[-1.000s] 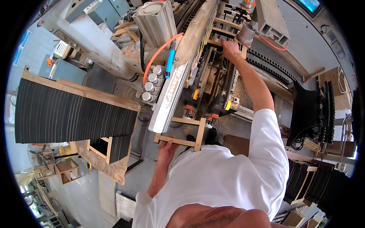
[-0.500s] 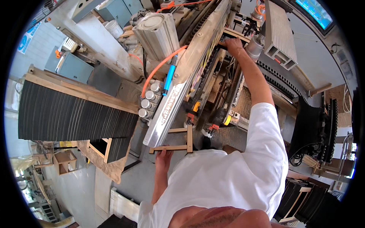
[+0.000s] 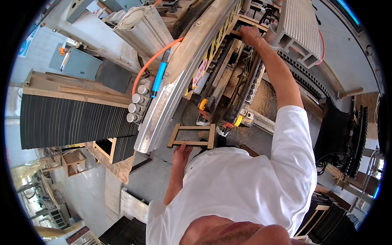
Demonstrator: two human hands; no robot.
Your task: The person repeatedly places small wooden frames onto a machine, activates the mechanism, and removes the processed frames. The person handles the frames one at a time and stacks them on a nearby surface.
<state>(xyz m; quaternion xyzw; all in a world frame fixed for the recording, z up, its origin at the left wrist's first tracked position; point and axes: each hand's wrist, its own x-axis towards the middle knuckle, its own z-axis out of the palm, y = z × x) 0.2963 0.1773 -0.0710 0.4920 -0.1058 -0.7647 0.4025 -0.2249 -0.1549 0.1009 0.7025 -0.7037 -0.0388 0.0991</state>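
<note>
Low in front of my body, my left hand (image 3: 182, 154) grips the near rail of a small rectangular wooden frame (image 3: 174, 135). Two long rails and two short end pieces surround its open middle. My right arm reaches far forward into the machine (image 3: 234, 75). There my right hand (image 3: 250, 36) is closed on the near side of another wooden frame (image 3: 252, 22), its fingertips partly hidden. This second frame lies across the machine's far end, beside a grey metal cylinder.
A long metal beam (image 3: 163, 106) with a blue tube (image 3: 160, 75) and orange hose runs along the left. Beyond it stands a big stack of dark-edged frames (image 3: 73, 118). A ribbed aluminium block (image 3: 300, 32) overhangs near my right forearm. Yellow and red clamps (image 3: 203, 104) protrude at the machine's near end.
The left-hand frame has come out from under the beam's end, moving slightly right and forward, and shows whole. My right hand stays at the far frame. The view has shifted.
</note>
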